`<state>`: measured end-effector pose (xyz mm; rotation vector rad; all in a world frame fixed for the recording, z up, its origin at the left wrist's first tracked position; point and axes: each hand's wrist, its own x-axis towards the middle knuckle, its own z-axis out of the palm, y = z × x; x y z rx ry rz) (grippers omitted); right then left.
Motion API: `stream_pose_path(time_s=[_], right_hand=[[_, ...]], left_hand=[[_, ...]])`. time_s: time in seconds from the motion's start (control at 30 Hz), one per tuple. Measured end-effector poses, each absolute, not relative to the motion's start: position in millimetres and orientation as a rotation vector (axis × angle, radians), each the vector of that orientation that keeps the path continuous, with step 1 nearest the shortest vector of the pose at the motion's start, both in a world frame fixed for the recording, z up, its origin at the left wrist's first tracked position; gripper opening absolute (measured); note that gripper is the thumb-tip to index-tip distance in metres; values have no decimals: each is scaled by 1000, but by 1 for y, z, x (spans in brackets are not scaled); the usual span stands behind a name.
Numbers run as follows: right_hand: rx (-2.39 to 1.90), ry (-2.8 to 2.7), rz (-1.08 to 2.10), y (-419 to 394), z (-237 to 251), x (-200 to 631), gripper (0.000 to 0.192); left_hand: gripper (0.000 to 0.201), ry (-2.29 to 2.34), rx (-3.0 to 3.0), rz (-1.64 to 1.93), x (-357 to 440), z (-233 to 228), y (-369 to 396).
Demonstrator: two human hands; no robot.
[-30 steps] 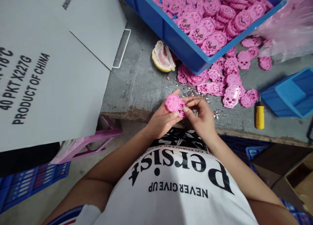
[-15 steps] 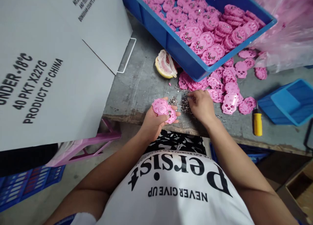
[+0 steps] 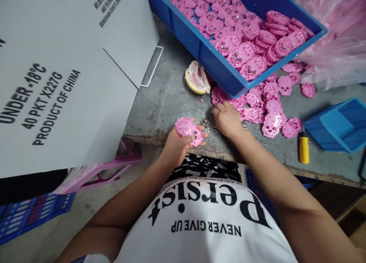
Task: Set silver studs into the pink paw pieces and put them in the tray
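Observation:
My left hand [image 3: 177, 145] holds a pink plastic casing [image 3: 190, 131] at the table's front edge, thumb pressed on its face and fingers beneath. A small metal piece shows in the casing near the thumb. My right hand [image 3: 228, 120] is over a scatter of tiny metal pieces, probably screws [image 3: 206, 124], with its fingers bent down and together; whatever is at the fingertips is hidden. Just behind my right hand lie loose pink casings [image 3: 251, 114] in a heap.
A blue bin [image 3: 197, 45] full of pink casings stands at the back. Half a pomelo-like fruit [image 3: 197, 78] sits in front of it. On the right are a yellow-handled screwdriver [image 3: 304, 149] and a smaller blue bin [image 3: 337, 122]. A big printed carton [image 3: 71, 103] fills the left.
My right hand has shifted slightly left over the metal pieces, its fingers drawn closer together. My left hand keeps its hold on the pink casing. The view has shifted a little.

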<state>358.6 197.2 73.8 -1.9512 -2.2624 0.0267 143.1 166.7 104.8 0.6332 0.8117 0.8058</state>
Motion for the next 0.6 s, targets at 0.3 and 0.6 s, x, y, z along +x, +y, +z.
stream_pose_path(time_s=[0.3, 0.6], right_hand=[[-1936, -1558, 236, 151, 67, 388, 13], [-1432, -729, 1006, 145, 90, 383, 23]], left_hand=[[60, 792, 646, 747, 157, 105, 167], [64, 821, 675, 740, 163, 106, 164]])
